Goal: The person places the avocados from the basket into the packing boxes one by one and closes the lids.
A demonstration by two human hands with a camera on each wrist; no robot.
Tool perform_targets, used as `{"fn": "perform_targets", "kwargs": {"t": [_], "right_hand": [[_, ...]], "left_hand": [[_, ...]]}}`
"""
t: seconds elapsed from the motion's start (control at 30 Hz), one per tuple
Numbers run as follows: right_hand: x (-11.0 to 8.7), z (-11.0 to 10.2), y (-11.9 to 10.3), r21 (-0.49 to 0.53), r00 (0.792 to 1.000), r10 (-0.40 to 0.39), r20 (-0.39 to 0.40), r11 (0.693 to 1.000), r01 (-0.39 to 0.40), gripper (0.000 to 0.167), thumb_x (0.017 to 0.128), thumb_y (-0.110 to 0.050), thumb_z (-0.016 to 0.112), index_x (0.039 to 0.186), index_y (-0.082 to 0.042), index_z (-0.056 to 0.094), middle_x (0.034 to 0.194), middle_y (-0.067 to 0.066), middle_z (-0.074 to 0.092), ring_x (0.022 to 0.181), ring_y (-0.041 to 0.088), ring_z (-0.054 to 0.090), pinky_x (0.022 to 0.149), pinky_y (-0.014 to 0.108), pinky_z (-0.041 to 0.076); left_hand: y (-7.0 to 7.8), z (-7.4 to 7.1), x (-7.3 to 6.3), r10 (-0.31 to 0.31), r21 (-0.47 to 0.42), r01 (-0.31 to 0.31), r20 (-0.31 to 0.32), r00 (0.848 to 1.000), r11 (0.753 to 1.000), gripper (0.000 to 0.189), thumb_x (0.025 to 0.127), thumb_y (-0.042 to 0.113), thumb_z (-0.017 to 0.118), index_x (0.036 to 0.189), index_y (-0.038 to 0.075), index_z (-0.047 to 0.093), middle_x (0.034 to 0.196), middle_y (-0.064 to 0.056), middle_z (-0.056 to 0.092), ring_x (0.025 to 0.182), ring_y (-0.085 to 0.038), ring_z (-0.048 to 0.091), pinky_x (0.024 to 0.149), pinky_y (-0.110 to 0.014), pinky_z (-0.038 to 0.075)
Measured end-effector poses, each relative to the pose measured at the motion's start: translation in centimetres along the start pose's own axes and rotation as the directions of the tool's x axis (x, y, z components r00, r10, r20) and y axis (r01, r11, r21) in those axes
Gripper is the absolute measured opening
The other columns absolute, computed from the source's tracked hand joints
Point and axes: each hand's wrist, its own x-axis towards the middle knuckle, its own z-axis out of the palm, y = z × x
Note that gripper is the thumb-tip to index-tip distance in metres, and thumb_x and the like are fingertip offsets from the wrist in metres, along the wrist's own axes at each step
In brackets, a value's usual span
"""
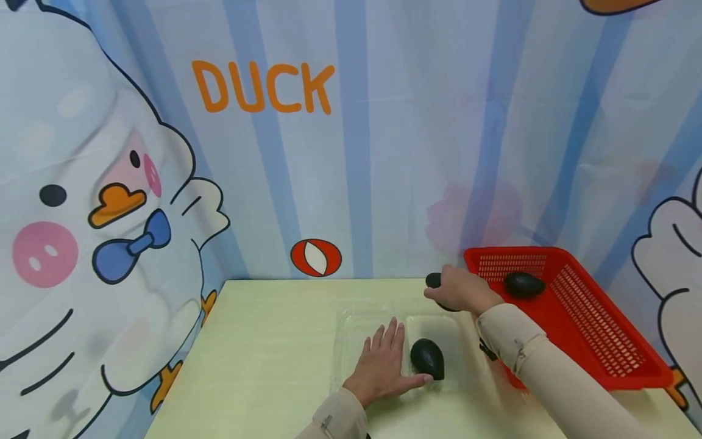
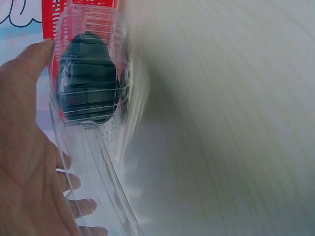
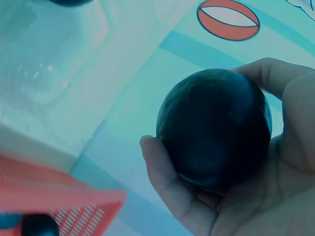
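Observation:
My left hand (image 1: 384,360) lies flat, fingers straight, on the left half of a clear plastic clamshell container (image 1: 466,366) on the table. A dark avocado (image 1: 428,358) sits in the container just beside my thumb. In the left wrist view that avocado (image 2: 88,78) shows through the ribbed plastic next to my left hand (image 2: 24,147). My right hand (image 1: 460,291) hovers at the container's far edge and grips a second dark avocado (image 1: 433,280). In the right wrist view, fingers (image 3: 162,172) and thumb curl round this avocado (image 3: 214,128).
A red plastic basket (image 1: 592,317) stands at the right of the pale table (image 1: 263,353) and holds a third avocado (image 1: 523,285). A cartoon duck backdrop rises directly behind the table's far edge. The basket (image 3: 49,196) also appears in the right wrist view.

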Motion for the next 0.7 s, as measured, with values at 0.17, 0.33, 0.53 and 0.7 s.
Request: {"fn": "perform_targets", "kwargs": {"t": [0.17, 0.33, 0.53, 0.7], "right_hand": [[1.4, 1.7, -0.5, -0.034, 1.000, 0.013, 0.013, 0.999, -0.013, 0.062, 0.094, -0.040, 0.065, 0.127, 0.012, 0.059, 0.124, 0.029, 0.065, 0.101, 0.037, 0.067, 0.091, 0.057, 0.053], [2.5, 3.4, -0.8, -0.014, 0.998, 0.049, 0.043, 0.999, -0.048, 0.061, 0.093, -0.038, 0.066, 0.126, 0.013, 0.060, 0.127, 0.029, 0.064, 0.105, 0.038, 0.066, 0.095, 0.055, 0.053], [3.5, 5.2, -0.7, 0.034, 0.994, 0.105, 0.036, 0.994, -0.106, 0.060, 0.091, -0.036, 0.067, 0.122, 0.014, 0.059, 0.118, 0.029, 0.066, 0.098, 0.036, 0.066, 0.091, 0.052, 0.055], [4.0, 6.3, -0.6, 0.069, 0.995, 0.103, 0.018, 0.992, -0.104, 0.057, 0.091, -0.034, 0.066, 0.122, 0.014, 0.060, 0.116, 0.027, 0.067, 0.094, 0.034, 0.067, 0.087, 0.051, 0.056]], "left_hand": [[-0.1, 0.0, 0.0, 0.008, -0.005, -0.008, 0.006, 1.000, 1.000, 0.118, 0.080, 0.092, 0.042, 0.164, 0.012, 0.019, 0.171, -0.008, 0.013, 0.151, -0.037, 0.028, 0.116, -0.060, 0.030], [-0.1, 0.1, 0.1, 0.003, -0.002, -0.003, 0.011, 1.000, 1.000, 0.118, 0.080, 0.092, 0.042, 0.164, 0.012, 0.018, 0.171, -0.008, 0.013, 0.151, -0.037, 0.028, 0.117, -0.060, 0.030], [-0.1, 0.1, 0.2, -0.003, -0.004, 0.003, 0.011, 1.000, 1.000, 0.119, 0.079, 0.092, 0.043, 0.164, 0.012, 0.019, 0.171, -0.008, 0.014, 0.151, -0.037, 0.029, 0.117, -0.060, 0.030], [0.0, 0.0, 0.1, 0.002, 0.006, -0.002, -0.002, 1.000, 1.000, 0.118, 0.080, 0.092, 0.043, 0.163, 0.012, 0.019, 0.171, -0.007, 0.015, 0.151, -0.037, 0.030, 0.116, -0.059, 0.032]]}}
